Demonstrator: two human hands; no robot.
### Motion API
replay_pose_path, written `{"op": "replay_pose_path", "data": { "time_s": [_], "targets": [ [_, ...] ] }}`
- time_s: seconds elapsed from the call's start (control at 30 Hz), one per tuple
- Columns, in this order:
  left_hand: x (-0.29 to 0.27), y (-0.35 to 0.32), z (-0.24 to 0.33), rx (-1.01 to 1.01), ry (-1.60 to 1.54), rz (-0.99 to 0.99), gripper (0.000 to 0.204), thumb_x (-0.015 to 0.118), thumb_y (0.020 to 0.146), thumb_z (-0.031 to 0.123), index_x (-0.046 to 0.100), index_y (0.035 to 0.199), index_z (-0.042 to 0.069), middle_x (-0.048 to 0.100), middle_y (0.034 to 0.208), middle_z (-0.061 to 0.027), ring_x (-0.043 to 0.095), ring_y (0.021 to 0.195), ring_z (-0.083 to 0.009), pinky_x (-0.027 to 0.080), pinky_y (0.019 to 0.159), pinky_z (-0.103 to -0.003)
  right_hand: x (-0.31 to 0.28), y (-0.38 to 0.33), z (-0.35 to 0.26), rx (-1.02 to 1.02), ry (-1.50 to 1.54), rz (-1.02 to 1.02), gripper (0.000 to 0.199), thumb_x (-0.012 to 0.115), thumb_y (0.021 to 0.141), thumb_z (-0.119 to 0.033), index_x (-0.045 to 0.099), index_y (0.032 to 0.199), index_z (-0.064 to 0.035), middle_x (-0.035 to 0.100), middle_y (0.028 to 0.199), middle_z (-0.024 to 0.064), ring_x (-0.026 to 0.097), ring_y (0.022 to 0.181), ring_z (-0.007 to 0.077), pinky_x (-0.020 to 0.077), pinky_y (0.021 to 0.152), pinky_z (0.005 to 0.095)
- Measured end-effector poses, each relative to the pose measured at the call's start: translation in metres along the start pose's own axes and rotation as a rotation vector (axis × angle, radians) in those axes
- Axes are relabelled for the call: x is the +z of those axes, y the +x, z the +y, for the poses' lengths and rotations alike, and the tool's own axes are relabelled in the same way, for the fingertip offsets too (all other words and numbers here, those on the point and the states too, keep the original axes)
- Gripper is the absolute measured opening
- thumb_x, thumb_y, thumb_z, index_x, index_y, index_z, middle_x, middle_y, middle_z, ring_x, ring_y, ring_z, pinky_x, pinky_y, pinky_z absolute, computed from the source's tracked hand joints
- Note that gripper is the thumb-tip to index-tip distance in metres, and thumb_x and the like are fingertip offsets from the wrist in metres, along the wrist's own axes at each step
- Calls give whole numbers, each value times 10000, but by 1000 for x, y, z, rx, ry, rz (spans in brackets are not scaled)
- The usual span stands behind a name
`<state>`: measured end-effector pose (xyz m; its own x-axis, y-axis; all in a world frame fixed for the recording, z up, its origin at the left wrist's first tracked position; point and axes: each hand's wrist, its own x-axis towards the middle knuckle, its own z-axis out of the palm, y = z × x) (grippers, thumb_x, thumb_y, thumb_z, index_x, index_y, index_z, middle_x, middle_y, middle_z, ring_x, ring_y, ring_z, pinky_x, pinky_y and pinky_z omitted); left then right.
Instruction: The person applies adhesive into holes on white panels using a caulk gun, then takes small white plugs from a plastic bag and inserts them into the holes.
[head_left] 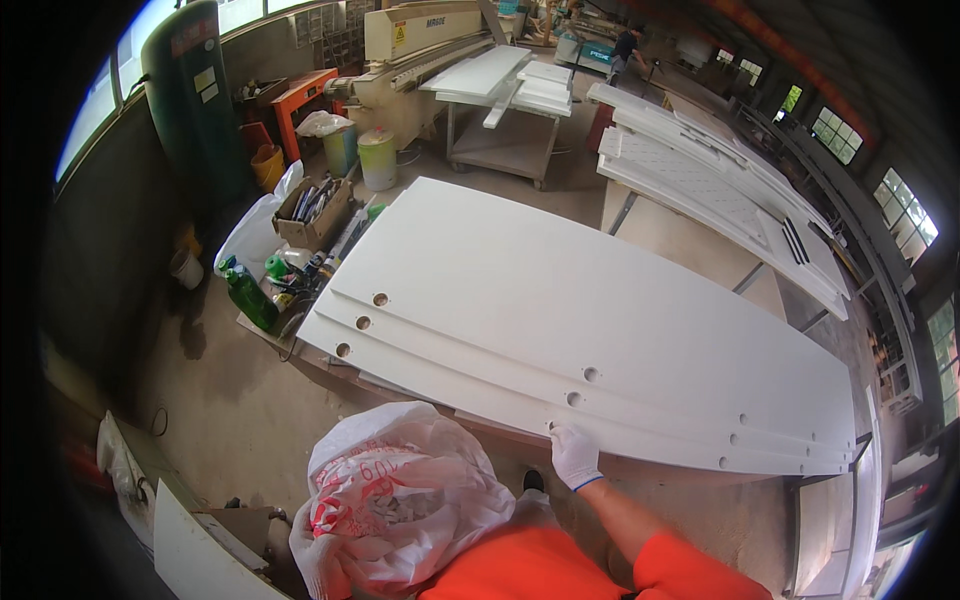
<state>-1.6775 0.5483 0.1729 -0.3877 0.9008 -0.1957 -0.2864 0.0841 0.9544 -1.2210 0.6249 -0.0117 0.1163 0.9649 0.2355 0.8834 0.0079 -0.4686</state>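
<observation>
My left hand, in a white glove, grips the side of a white plastic bag with red print, in front of my body. Small whitish pieces show in the bag's open mouth; their kind is too blurred to name. My right hand, also gloved, is at the near edge of the lowest white panel, its fingers drawn together at a round hole there. Whatever they may hold is hidden. Several long white panels lie in a stepped stack, with rows of round holes along their near edges.
Green bottles and a cardboard box of tools stand at the stack's left end. More panels lie on a cart and a long table beyond. A large machine and a dark green tank stand behind; another person is far off.
</observation>
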Motion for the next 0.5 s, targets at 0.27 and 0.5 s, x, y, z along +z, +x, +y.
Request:
{"op": "replay_pose_path", "data": {
  "time_s": [0.27, 0.5],
  "targets": [
    [18, 7, 14, -69, 31, 3, 632, 655, 701, -6, 648, 1326, -103, 735, 1186, -161, 732, 1038, -230, 582, 969, -343, -15, -18, -1, -57, -45, -51, 402, 620, 993, -292, 656, 1323, -65, 673, 1389, 174, 722, 1049, 413, 596, 863, 527],
    [46, -6, 37, 51, 10, -48, 636, 668, 701, 0, 647, 1328, -103, 736, 1197, -165, 733, 1046, -231, 582, 974, -347, -60, 23, -106, -438, 77, -310, 221, 667, 964, -299, 769, 978, -104, 760, 944, 116, 732, 859, 377, 591, 761, 477]
  ]
}}
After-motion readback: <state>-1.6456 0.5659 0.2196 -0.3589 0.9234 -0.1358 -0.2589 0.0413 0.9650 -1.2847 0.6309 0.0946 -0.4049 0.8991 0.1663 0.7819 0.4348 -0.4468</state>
